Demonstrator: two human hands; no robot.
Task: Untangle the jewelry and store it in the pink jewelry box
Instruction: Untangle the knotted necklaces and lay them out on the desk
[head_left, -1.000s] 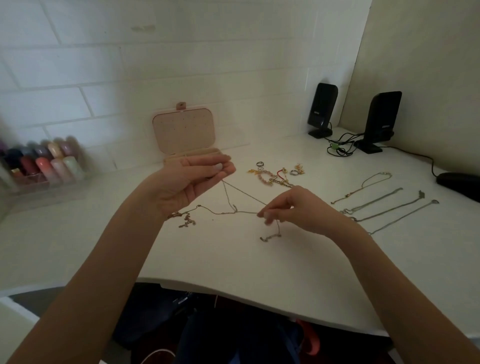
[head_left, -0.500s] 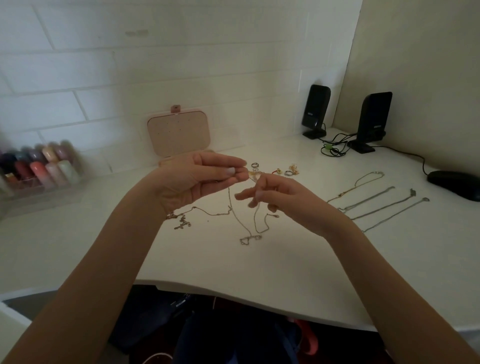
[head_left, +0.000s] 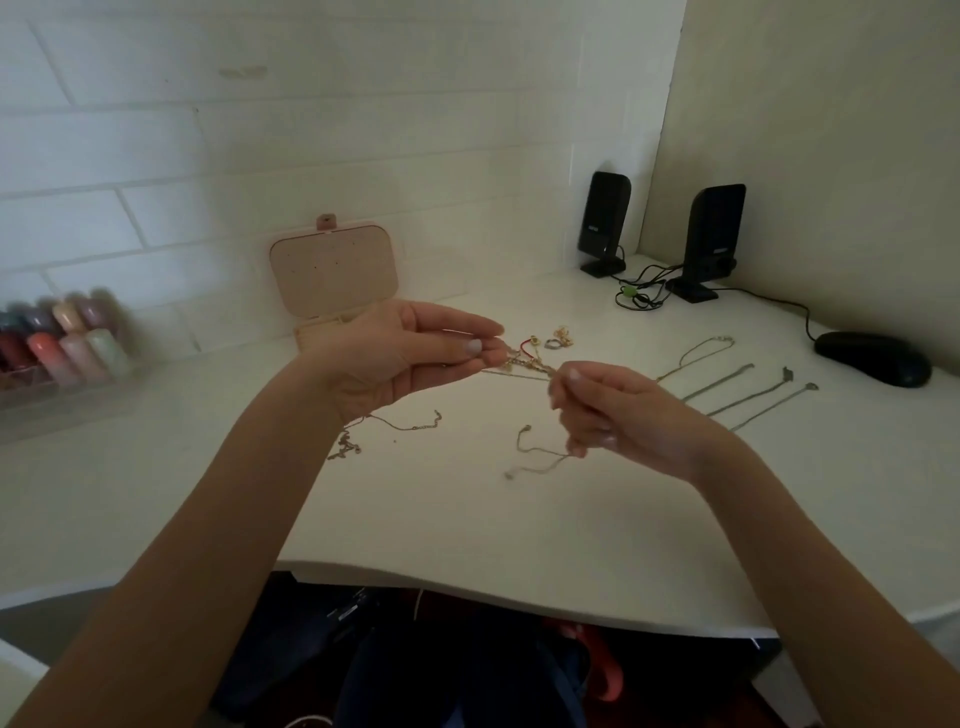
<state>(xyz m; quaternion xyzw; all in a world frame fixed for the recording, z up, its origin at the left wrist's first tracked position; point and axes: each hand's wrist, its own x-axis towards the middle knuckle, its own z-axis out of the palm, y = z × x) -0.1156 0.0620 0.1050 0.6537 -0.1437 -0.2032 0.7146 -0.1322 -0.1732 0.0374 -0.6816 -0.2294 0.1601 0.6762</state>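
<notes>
- now the desk (head_left: 467, 519) carries less of the chain (head_left: 540, 460) than a second ago: then it ran slack across the top between the hands, now most of it is raised and only two tail ends trail on the surface under the right hand.
- the box (head_left: 332, 270) stands open at the back wall, lid up, partly hidden behind the left hand; nothing is being put into it yet, so i judge storing is some way off.
- the left hand (head_left: 400, 358) has risen and turned palm up; thumb and fingertips pinch one end of the taut stretch of chain.
- the right hand (head_left: 618, 410) has come up off the desk and nearer the left; its curled fingers pinch the other end, the loose tails hanging from below it.
- four straightened chains (head_left: 748, 389) lie in a row, well apart to the right, likely done.
- a small knot of gold pieces (head_left: 535, 353) sits just behind the fingertips, likely yet to be sorted.
</notes>
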